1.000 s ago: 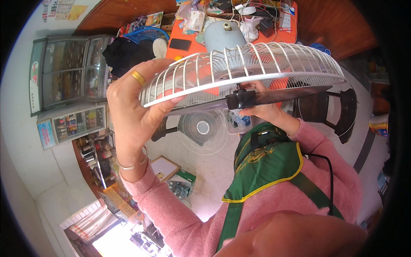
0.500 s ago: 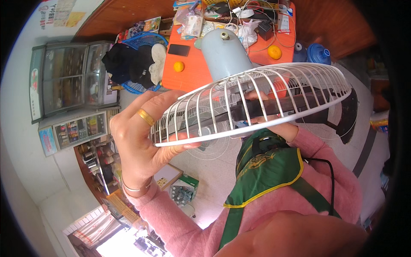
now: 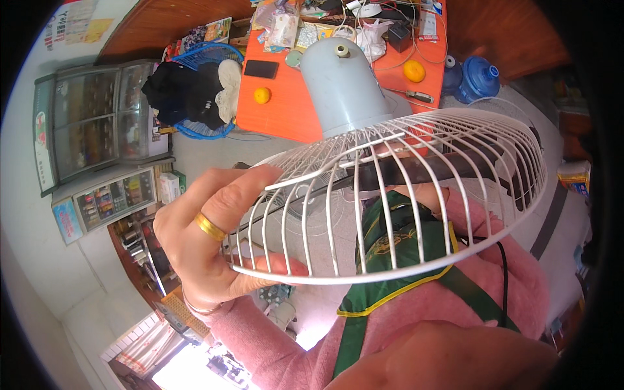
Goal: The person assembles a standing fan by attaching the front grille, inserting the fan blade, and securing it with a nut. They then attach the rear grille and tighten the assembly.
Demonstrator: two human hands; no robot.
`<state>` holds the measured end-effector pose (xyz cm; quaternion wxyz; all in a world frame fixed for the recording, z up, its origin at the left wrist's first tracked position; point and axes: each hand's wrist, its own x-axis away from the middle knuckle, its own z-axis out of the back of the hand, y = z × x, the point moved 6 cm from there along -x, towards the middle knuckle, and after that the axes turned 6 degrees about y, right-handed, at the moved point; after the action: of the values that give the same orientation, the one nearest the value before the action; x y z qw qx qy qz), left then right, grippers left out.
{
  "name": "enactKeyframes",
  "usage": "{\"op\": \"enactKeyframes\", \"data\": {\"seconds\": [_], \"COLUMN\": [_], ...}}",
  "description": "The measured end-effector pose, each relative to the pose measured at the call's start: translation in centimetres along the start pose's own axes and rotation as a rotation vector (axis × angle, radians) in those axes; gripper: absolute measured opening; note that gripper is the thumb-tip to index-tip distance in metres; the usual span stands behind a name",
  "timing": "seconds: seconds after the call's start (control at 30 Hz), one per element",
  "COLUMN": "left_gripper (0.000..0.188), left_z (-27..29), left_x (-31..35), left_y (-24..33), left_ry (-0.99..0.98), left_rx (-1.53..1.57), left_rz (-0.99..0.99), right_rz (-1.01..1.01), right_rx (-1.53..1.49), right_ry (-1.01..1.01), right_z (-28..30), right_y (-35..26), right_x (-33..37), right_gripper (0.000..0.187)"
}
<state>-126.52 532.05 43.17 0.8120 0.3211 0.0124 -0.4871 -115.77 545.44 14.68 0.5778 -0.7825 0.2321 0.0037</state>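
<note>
My left hand (image 3: 208,227), with a gold ring, is closed on the rim of a white wire fan guard (image 3: 396,273). Its thumb lies below the rim and its fingers above. Behind the wires, a dark bar (image 3: 409,172) runs across the fan. My right hand (image 3: 421,194) appears wrapped around this bar; wires and bar hide most of its fingers. The pale blue-grey motor housing (image 3: 341,88) rises from the far side of the guard. Through the wires, another round wire guard (image 3: 302,201) shows faintly lower down.
An orange table (image 3: 279,120) beyond the fan bears two orange fruits (image 3: 413,71), a dark phone (image 3: 260,69), cables and bags. Left of it, a blue basket chair (image 3: 203,132) holds dark clothes. Blue water jugs (image 3: 480,79) stand right. A glass cabinet (image 3: 84,123) lines the left wall.
The guard has tilted, so its near rim sits lower and more of its wire face shows. My left hand has moved slightly left and down with it.
</note>
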Motion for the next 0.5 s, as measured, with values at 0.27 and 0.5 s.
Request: {"op": "enactKeyframes", "data": {"seconds": [0.27, 0.5], "left_gripper": [0.07, 0.066], "left_z": [0.2, 0.3], "left_x": [0.3, 0.3], "left_y": [0.4, -0.3], "left_ry": [-0.064, 0.0], "left_rx": [-0.052, -0.007], "left_rz": [-0.046, 0.051], "right_rz": [-0.01, -0.034], "right_rx": [0.027, 0.013], "right_ry": [0.054, 0.155], "right_z": [-0.5, -1.0], "right_y": [-0.6, 2.9], "right_x": [-0.1, 1.3], "right_gripper": [0.048, 0.047]}}
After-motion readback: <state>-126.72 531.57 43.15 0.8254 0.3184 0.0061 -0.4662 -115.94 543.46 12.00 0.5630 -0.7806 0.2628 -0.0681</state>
